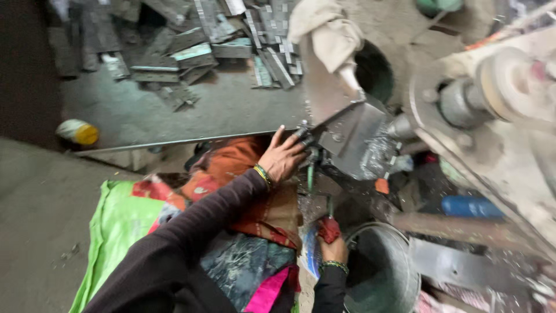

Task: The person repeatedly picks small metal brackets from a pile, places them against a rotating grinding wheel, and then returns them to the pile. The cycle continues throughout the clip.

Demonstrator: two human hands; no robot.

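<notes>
My left hand [282, 157] reaches forward in a dark sleeve with a bangle at the wrist. Its fingers curl on a dark handle [303, 137] at the edge of a grey metal plate [353, 136] on the machine. Lower down, my right hand [334, 249], also with a bangle, is closed on a red cloth-like piece [328, 228] beside the rim of a metal bucket [399, 255]. A thin green rod [310, 175] stands between the two hands. Metal shavings lie under the plate.
A large dusty machine with a round wheel [509, 81] fills the right side. Several flat metal pieces [191, 52] are heaped on a grey slab at the back. A yellow-capped can [77, 131] lies at the left. A green sack [113, 232] and coloured cloths cover my lap.
</notes>
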